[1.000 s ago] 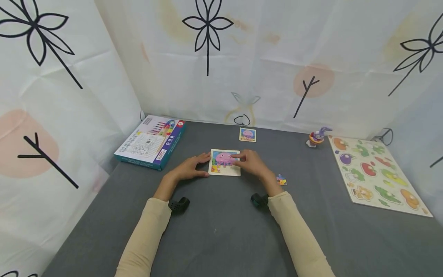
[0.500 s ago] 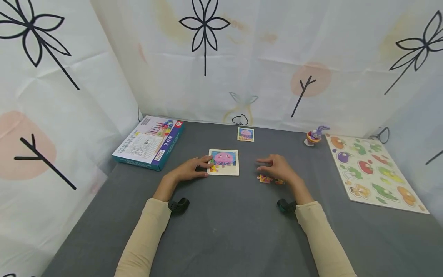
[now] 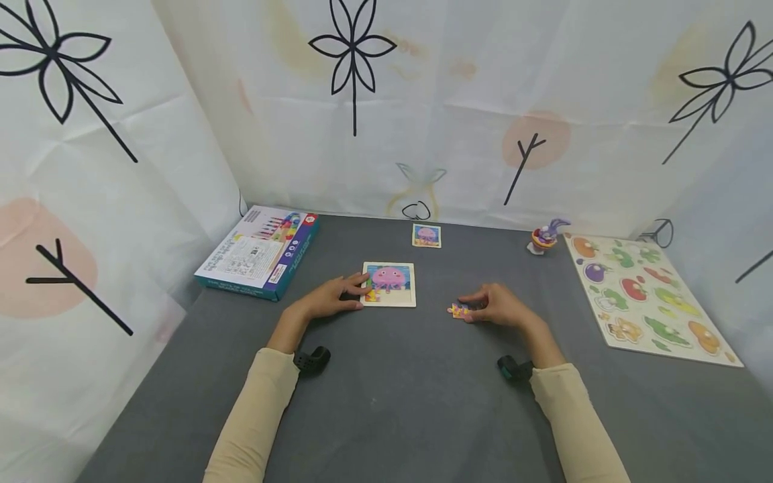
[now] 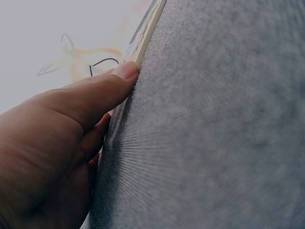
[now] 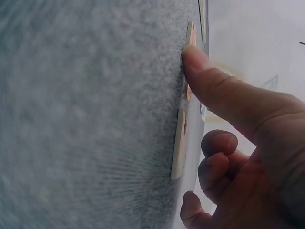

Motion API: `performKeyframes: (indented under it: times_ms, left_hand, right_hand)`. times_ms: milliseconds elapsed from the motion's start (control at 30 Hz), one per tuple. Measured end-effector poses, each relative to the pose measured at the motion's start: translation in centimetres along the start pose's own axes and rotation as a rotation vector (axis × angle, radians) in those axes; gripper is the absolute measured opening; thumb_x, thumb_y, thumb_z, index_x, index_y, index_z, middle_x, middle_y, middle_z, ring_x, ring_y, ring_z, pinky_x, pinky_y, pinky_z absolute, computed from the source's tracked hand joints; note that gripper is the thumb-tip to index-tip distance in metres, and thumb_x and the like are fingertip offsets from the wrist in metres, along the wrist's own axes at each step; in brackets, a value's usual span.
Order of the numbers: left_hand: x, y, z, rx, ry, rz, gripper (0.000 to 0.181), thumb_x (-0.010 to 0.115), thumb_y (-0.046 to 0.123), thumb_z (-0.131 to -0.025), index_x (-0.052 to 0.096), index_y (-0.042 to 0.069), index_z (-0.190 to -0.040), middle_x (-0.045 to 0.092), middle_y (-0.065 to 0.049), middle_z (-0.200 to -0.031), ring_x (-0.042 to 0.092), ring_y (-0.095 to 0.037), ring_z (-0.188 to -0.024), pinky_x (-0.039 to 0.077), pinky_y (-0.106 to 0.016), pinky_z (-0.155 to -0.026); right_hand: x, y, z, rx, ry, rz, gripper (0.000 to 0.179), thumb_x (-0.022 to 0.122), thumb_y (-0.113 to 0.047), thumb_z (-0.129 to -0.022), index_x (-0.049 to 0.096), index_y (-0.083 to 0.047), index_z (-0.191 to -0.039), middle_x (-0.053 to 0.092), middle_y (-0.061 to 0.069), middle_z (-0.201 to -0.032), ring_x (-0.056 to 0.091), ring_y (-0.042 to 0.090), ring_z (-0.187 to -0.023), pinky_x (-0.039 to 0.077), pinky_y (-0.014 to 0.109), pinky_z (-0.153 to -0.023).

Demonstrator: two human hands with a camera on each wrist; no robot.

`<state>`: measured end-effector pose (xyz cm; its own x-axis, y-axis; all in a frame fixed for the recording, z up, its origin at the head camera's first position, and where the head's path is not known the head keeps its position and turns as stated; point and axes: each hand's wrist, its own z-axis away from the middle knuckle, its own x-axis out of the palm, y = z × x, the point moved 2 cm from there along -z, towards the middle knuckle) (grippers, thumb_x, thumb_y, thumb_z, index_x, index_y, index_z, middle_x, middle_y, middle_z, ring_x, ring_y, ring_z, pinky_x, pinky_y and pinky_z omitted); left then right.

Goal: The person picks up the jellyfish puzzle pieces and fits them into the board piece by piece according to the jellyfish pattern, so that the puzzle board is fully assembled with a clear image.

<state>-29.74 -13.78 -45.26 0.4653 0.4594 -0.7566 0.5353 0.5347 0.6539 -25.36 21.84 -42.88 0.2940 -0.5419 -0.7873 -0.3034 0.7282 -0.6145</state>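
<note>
A puzzle board (image 3: 395,299) with a pink octopus picture lies flat on the grey table, with bare cream backing along its lower part. My left hand (image 3: 326,298) rests at its left side, fingers reaching over the border and thumb tip against the edge, as the left wrist view shows. Right of the board, my right hand (image 3: 501,305) pinches a small colourful puzzle piece (image 3: 457,310) between thumb and index finger, low at the table. Under the palm, a second puzzle piece (image 5: 178,148) shows in the right wrist view; the head view hides it.
A small octopus picture card (image 3: 426,235) lies behind the board. At the back left lies a flat box (image 3: 241,258). A purple-eared figurine (image 3: 545,236) stands at the back right beside a vegetable picture board (image 3: 655,322). Printed cloth (image 3: 290,161) walls the table's back and sides.
My right hand has drawn back from the octopus picture to the right, then lowered onto the loose pieces and pinched one. My left hand has stayed at the board.
</note>
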Motion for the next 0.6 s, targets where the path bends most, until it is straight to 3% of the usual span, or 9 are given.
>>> performKeyframes:
  times_ms: [300,600]
  left_hand:
    - [-0.08,0.10,0.16,0.010,0.008,0.005,0.046,0.058,0.024,-0.090,0.049,0.011,-0.133,0.026,-0.008,-0.151,0.018,-0.028,-0.141,0.009,-0.053,-0.113]
    - [-0.04,0.29,0.18,0.011,0.006,0.003,0.045,0.059,0.022,-0.090,0.050,0.010,-0.132,0.027,-0.009,-0.151,0.019,-0.028,-0.141,0.010,-0.052,-0.113]
  right_hand:
    - [-0.15,-0.12,0.10,0.004,0.017,-0.005,0.034,0.077,-0.014,-0.073,0.070,-0.004,-0.104,0.059,0.007,-0.075,0.032,0.010,-0.062,0.027,0.023,-0.055]
    - [-0.04,0.26,-0.17,-0.060,0.058,0.007,0.027,0.078,-0.014,-0.072,0.073,-0.004,-0.097,0.060,0.004,-0.071,0.034,0.006,-0.058,0.029,0.022,-0.054]
